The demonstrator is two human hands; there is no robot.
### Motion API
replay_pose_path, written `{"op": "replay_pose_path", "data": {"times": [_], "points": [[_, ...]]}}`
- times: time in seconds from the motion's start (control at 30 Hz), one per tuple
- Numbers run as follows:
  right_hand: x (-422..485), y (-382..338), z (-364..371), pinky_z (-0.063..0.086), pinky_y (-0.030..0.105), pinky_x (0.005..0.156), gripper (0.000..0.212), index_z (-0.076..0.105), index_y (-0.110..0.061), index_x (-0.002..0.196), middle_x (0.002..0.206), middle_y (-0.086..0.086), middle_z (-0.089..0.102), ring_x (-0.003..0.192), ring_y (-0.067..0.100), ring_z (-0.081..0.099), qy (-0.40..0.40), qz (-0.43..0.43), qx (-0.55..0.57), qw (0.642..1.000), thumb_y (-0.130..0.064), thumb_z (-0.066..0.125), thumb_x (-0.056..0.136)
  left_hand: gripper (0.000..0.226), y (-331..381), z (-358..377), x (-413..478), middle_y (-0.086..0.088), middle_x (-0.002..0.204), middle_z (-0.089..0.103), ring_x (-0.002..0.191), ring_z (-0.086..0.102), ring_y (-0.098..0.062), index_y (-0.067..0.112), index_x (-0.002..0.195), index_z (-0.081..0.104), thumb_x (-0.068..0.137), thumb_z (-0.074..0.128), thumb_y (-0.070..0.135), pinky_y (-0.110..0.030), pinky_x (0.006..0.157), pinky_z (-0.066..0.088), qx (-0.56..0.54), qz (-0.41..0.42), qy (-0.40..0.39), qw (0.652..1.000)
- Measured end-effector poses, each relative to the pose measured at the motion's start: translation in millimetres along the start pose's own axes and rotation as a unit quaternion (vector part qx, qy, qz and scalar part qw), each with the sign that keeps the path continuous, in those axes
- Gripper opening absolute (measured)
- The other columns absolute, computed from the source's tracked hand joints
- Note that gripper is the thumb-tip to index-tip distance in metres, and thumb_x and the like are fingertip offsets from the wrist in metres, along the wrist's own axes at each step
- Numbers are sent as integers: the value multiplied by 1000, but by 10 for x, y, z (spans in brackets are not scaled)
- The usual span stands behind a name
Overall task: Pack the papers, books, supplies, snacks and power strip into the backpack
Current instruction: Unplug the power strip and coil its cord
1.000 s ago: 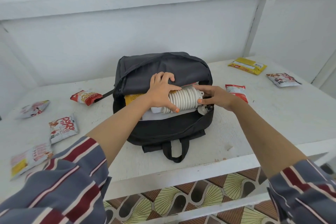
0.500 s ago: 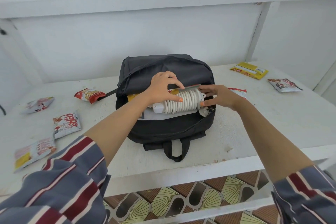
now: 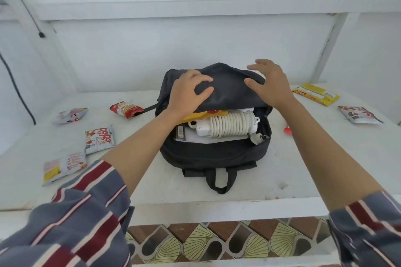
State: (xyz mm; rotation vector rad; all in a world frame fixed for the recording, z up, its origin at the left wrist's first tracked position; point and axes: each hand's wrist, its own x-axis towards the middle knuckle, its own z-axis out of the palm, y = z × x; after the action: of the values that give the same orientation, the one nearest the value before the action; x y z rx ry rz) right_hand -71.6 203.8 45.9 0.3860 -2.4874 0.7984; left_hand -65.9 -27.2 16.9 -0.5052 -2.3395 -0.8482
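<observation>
Left hand [image 3: 188, 91]: lay palm down, fingers bent, thumb apart; grip unclear.
Right hand [image 3: 270, 84]: held palm down, fingers spread and slack.
Forearms [image 3: 138, 143]: reached forward, bare, converging.
Sleeves [image 3: 76, 212]: sat striped, bunched near elbows.

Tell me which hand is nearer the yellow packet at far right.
Right. The right hand is over the backpack flap, left of the yellow packet; the left hand is farther left on that flap.

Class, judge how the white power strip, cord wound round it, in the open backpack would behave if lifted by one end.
The power strip looks like hard plastic, so probably stiff. Its wound cord could loosen, letting the plug dangle. So many cord turns suggest it is fairly heavy for its size.
</observation>
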Motion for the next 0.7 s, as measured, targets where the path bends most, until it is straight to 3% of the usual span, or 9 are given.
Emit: {"op": "replay_pose_path", "data": {"times": [0.07,0.13,0.2,0.27,0.37,0.43,0.5,0.63,0.7], "points": [[124,-67,-22,22,36,111,47,43,-22,138,149,4,34,138,22,29,-26,21,-36,999,-33,50,94,31,-56,-103,44,-5,119,55,110,50,-22,22,119,61,90,57,31,-29,92,37,57,-41,49,996],[214,-79,-43,20,37,113,50,28,-27,145,152,-3,29,140,20,26,-90,57,-30,994,-37,39,98,40,-124,-196,87,-8,131,49,120,45,-26,23,132,49,93,51,33,-35,99,35,113,-107,23,988],[260,-75,-59,19,37,116,52,21,-27,148,153,-6,26,140,19,27,-156,111,59,980,-41,32,99,46,-144,-290,110,-8,133,49,119,47,-21,24,141,34,97,44,32,-35,100,36,31,-176,-32,983],[282,-72,-83,21,34,114,50,31,-16,145,151,0,31,138,20,30,-173,150,129,965,-38,30,100,46,-124,-348,106,-6,124,54,108,52,-13,24,144,27,100,39,29,-28,96,37,-128,-241,-52,961],[262,-90,-181,32,30,106,40,55,-5,125,139,9,48,121,21,48,-157,162,180,958,-30,35,100,39,-135,-427,85,-5,117,59,103,56,-15,24,139,36,100,36,25,-30,94,44,-236,-288,13,928],[188,-111,-275,39,14,85,30,64,-9,113,120,9,60,91,10,55,-178,143,194,954,-26,44,97,32,-141,-492,34,-4,93,67,77,59,-15,22,131,44,101,33,24,-25,72,47,-277,-293,18,915],[103,-136,-364,40,11,66,22,69,-11,105,102,5,65,77,9,53,-248,109,152,951,-20,55,91,29,-154,-551,-60,-2,78,69,56,52,-13,19,123,53,101,34,24,-21,54,40,-259,-273,-41,926],[-76,-227,-328,40,27,71,23,68,-28,105,95,0,68,88,17,57,-449,67,15,891,-20,67,84,24,-132,-564,-362,0,77,71,49,54,-2,19,114,60,91,57,17,-13,58,43,-145,-207,-212,944],[-176,-289,-179,41,30,81,33,63,-30,112,100,0,64,96,17,56,-489,60,-55,869,-21,70,81,33,-135,-500,-538,0,83,71,58,55,12,19,118,60,85,64,15,-2,65,39,-82,-150,-274,946]]}}
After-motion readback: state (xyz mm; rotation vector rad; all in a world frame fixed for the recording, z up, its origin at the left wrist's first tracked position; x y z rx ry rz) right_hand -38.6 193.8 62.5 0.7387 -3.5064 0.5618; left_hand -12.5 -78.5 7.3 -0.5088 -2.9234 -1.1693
